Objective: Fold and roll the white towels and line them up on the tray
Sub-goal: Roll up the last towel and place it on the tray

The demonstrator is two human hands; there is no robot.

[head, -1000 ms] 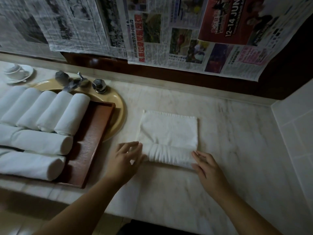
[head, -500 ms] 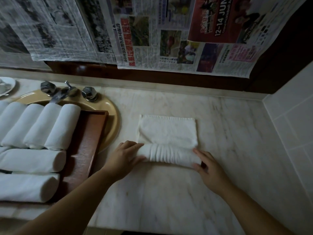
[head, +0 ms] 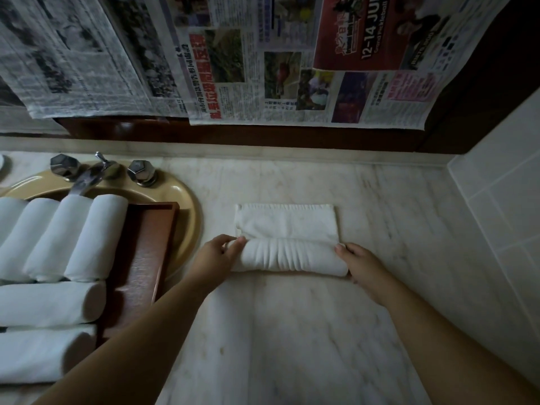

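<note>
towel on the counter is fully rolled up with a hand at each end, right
Not quite. The head view shows the towel only partly rolled: a flat part still lies on the counter beyond the roll. The left hand and right hand are at its ends.

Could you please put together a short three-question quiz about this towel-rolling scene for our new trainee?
1. True or false: the towel on the counter is fully rolled.
2. Which hands touch it? A) left only B) right only C) both
3. Fill in: the tray sits over the ____.

Key:
1. False; a flat part remains beyond the roll.
2. C; the left hand and right hand grip its ends.
3. Sink.
</note>
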